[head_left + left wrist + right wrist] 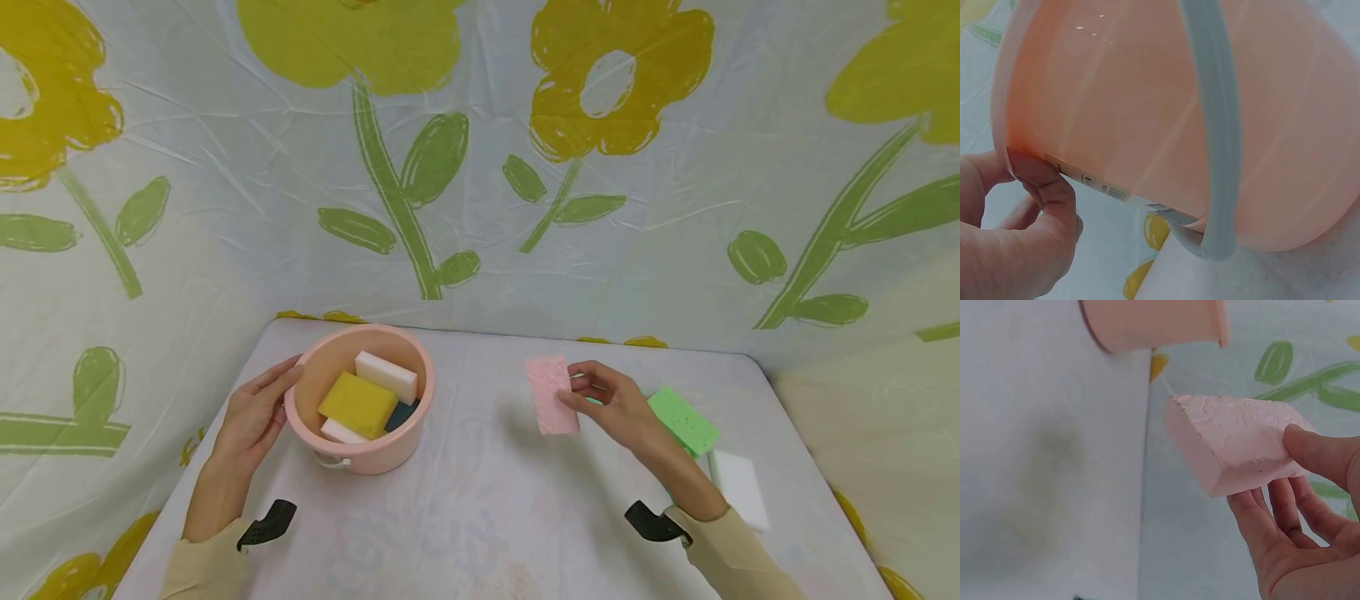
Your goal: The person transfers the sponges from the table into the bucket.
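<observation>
A pink bucket (382,454) stands at the table's left side, its pale handle (1219,125) hanging down along the wall. My left hand (251,412) grips the bucket's rim on the left, with the thumb and fingers on either side. Inside the bucket lie a yellow sponge (358,404), a white sponge (386,377), another white piece below and something dark blue, partly covered. In my right hand (611,404) a pink sponge (551,396) is pinched between thumb and fingers, raised over the table to the bucket's right. The right wrist view shows its textured top.
Near my right forearm lie a green sponge (682,421) and a white sponge block (738,487); the forearm partly covers more green. The white table (465,500) is bordered by hanging cloth (480,208) with a flower print at the back and sides.
</observation>
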A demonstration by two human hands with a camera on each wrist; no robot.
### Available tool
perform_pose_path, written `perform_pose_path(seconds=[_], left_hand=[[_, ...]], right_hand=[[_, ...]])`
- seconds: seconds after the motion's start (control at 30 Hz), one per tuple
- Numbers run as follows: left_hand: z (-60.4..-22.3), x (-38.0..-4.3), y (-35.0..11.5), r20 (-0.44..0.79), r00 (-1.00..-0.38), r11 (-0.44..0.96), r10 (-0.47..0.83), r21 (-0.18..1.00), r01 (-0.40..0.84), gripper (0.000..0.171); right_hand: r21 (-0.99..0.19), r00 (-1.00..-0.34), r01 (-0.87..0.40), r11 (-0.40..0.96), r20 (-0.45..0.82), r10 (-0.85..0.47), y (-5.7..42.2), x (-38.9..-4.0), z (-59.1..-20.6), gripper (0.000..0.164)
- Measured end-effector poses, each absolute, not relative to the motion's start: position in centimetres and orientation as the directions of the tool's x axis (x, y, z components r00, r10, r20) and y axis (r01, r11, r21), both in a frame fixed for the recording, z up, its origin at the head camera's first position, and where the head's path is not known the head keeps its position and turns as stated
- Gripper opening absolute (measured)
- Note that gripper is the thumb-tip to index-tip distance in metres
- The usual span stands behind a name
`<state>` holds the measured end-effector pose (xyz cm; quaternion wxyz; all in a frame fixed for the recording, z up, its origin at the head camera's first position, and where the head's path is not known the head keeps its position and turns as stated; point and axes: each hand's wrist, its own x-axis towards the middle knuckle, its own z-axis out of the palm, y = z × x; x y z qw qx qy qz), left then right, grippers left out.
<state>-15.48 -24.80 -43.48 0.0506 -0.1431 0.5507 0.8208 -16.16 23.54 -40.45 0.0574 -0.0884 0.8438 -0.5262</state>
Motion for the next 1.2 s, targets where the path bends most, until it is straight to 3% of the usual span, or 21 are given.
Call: perform_pose_path(seconds=[0.4, 1.2], left_hand=[[-43.7, -15.5, -24.9, -0.282, -0.956, -0.385, -0.082, 0.894, -0.23, 0.061], [-43.6, -15.5, -24.9, -0.298, -0.95, -0.38, -0.093, 0.892, -0.243, 0.061]], right_hand=[[-0.941, -0.98, -0.105, 0.321, 0.042, -0.195, 20.3, -17.5, -38.6, 0.037], [-0.958, -0.934, -0.229, 0.175, 0.165, -0.318, 11.0, -20.2, -36.1, 0.032]])
